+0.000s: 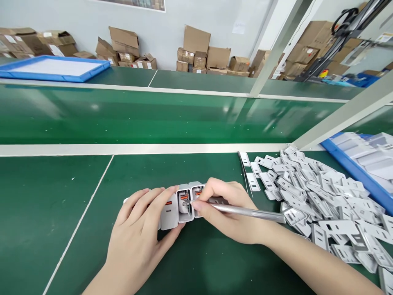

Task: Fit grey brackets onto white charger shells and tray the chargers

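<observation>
A row of white charger housings (169, 217) stands on the green bench in front of me, with orange USB ports showing. My left hand (138, 233) is closed around the left end of the row. One housing (185, 207) near the middle has no front plate, so its inside shows. My right hand (230, 209) grips a slim silver metal rod tool (248, 211) like a pen. The tool's thin tip is at the orange port of that uncovered housing; whether it touches cannot be made out. Right fingers partly hide the housings farther right.
A heap of white slotted cover plates (319, 192) spreads over the bench on the right. Metal tweezers (245, 174) lie at its left edge. Behind it is a blue-edged tray (356, 164). A pale frame post (346, 112) rises there, and a low green panel (153, 114) backs the bench.
</observation>
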`<action>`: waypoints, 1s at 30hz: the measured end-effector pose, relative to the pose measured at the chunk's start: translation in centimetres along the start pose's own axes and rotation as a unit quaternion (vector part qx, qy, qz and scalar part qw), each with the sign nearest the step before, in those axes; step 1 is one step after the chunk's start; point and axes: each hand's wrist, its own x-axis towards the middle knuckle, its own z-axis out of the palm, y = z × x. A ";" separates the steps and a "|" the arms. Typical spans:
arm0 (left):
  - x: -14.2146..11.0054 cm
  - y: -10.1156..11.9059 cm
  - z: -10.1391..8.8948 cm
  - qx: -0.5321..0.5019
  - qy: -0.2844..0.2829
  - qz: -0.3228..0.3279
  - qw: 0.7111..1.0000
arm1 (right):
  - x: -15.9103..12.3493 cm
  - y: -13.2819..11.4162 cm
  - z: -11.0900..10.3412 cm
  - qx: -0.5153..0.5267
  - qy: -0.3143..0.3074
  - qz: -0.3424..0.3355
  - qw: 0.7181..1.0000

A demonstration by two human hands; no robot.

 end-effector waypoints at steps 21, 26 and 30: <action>-0.1 -0.1 0.0 -0.001 -0.008 -0.005 1.000 | -0.1 0.4 0.2 0.000 0.005 -0.029 1.000; -0.2 -0.1 0.0 -0.001 -0.012 -0.005 1.000 | 0.0 0.4 0.4 0.001 0.010 -0.027 1.000; -0.1 -0.1 -0.1 -0.001 -0.012 -0.004 1.000 | -0.1 0.4 0.2 0.016 0.013 -0.039 0.999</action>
